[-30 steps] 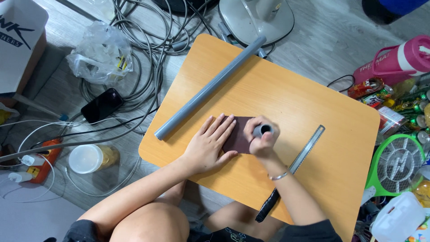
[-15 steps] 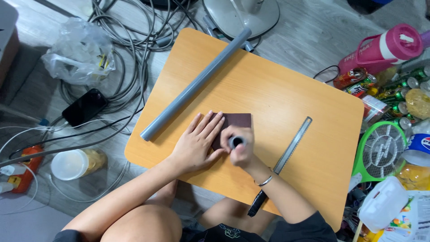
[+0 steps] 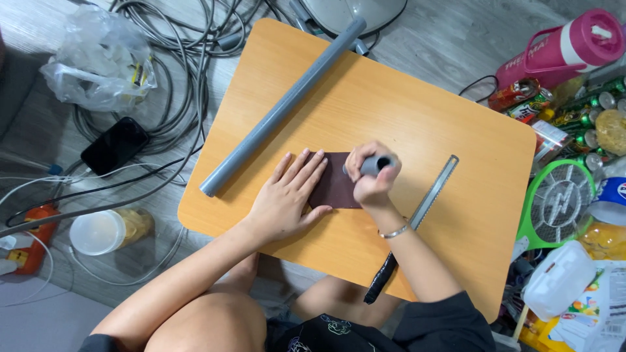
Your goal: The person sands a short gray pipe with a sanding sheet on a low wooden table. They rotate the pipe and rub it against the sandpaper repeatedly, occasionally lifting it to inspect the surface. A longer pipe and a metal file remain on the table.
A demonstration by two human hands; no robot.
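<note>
My left hand [image 3: 285,197] lies flat with spread fingers on a dark brown sandpaper sheet [image 3: 336,188], pinning it to the small wooden table [image 3: 417,111]. In my right hand [image 3: 369,177] I grip a short grey pipe piece [image 3: 377,164], its end pressed down on the right part of the sheet. A long grey pipe [image 3: 280,111] lies diagonally across the table's left side, apart from both hands.
A hacksaw blade with a black handle [image 3: 417,215] lies right of my right wrist. Cables [image 3: 163,58], a phone [image 3: 115,145] and a plastic bag [image 3: 98,65] are on the floor at left. A pink bottle [image 3: 561,49], cans and an electric swatter [image 3: 554,202] crowd the right.
My right hand has slid the short pipe piece back and forth over the sandpaper. The left hand stayed flat on the sheet. The camera view shifted slightly.
</note>
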